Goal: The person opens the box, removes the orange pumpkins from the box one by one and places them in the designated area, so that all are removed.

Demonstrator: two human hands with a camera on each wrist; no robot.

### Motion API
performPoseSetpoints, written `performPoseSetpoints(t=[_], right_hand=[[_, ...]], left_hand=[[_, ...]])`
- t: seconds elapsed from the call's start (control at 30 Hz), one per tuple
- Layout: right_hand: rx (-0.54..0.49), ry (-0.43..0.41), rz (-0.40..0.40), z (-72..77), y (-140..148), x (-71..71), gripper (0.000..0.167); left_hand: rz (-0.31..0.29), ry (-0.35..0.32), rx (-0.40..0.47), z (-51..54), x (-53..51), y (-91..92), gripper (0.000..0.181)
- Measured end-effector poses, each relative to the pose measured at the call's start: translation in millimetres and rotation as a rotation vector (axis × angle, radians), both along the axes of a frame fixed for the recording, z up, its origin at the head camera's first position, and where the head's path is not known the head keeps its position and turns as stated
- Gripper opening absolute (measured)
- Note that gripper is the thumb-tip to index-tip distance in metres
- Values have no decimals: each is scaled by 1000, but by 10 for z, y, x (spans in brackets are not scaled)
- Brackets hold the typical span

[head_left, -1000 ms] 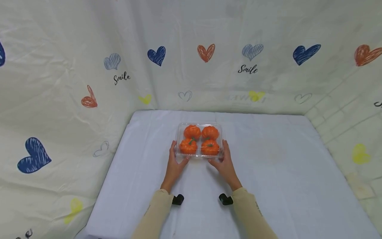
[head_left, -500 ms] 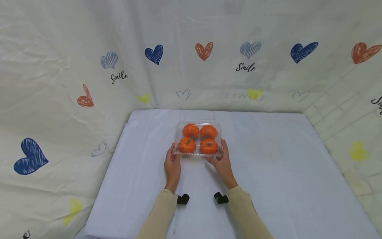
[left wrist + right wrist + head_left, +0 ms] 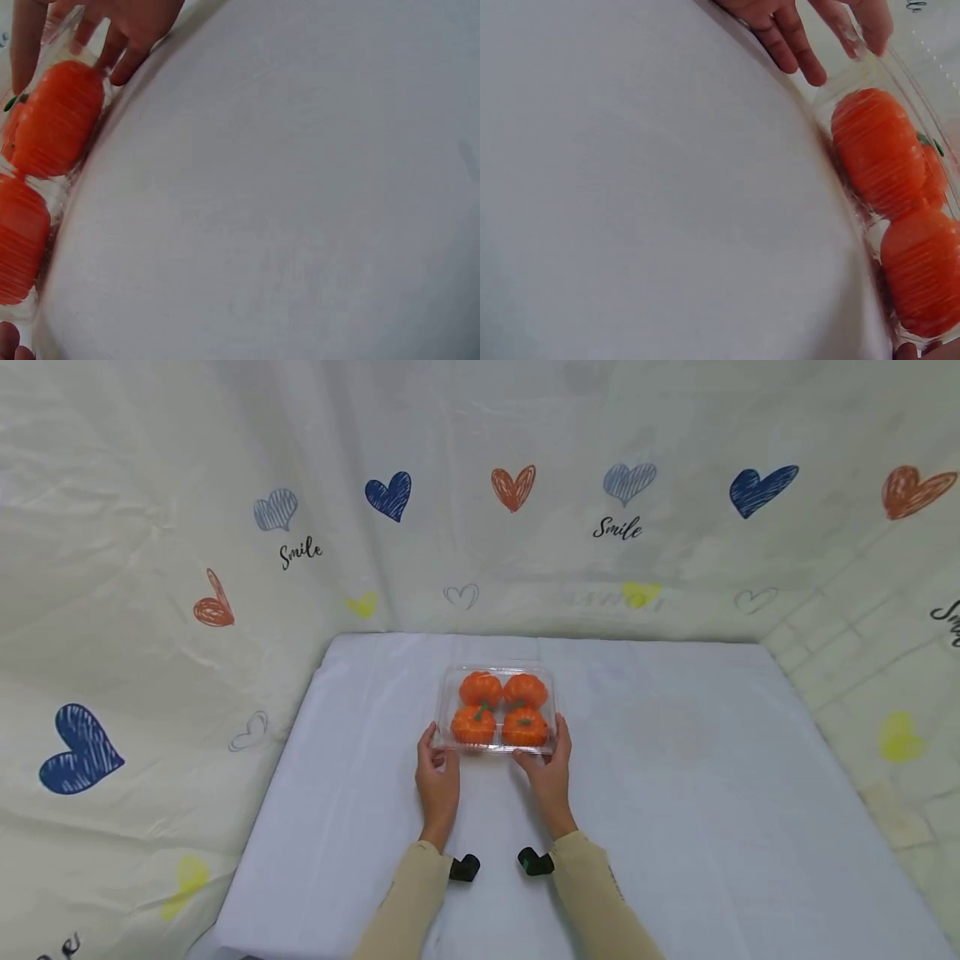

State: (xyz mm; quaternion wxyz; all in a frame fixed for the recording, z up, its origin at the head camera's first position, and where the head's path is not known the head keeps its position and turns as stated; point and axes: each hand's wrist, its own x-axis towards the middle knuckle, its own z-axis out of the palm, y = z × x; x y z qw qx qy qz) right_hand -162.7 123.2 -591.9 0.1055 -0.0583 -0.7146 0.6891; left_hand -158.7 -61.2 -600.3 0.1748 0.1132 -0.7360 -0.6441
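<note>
White-clothed counter (image 3: 705,793), heart-print backdrop (image 3: 555,556) behind. Clear container (image 3: 495,748) holding 4 orange pumpkins (image 3: 525,728) between your left hand (image 3: 438,787) and right hand (image 3: 552,783), fingers (image 3: 562,737) clamped on its near corners. Use even, light pressure; thin walls may buckle.

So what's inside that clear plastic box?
Inside the clear plastic box are four orange pumpkins, two rows of two. The front pair partly covers the back pair; all undersides are hidden.

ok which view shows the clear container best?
Head: nearly the whole clear container shows, all four orange pumpkins visible inside. Left and right wrist views each catch only part of it, cut off by the frame edge.
</note>
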Motion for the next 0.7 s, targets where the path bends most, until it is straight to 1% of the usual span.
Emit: performPoseSetpoints(t=[0.1,0.17,0.3,0.37,0.47,0.53,0.6,0.7], right_hand=[[-14,-2,-44,1,-34,32,87],[-18,5,-60,2,-14,44,77],[0,-7,-37,5,98,44,62],[22,-22,-14,46,153,57,58],[81,-44,-10,125,217,69,55],[128,-46,-18,196,253,77,55],[166,-30,-28,268,293,69,53],[193,29,-27,413,358,18,51]], left_hand=[[-4,-23,-5,-2,-2,16,59],[-8,-27,-9,-4,-8,18,60],[-11,-13,-15,-2,-26,17,60],[-12,-5,-15,6,-32,10,60],[-25,15,1,16,-54,-25,65],[-51,19,17,33,-70,-62,71],[-89,18,19,43,-94,-114,77],[-179,-18,-16,45,-121,-206,81]])
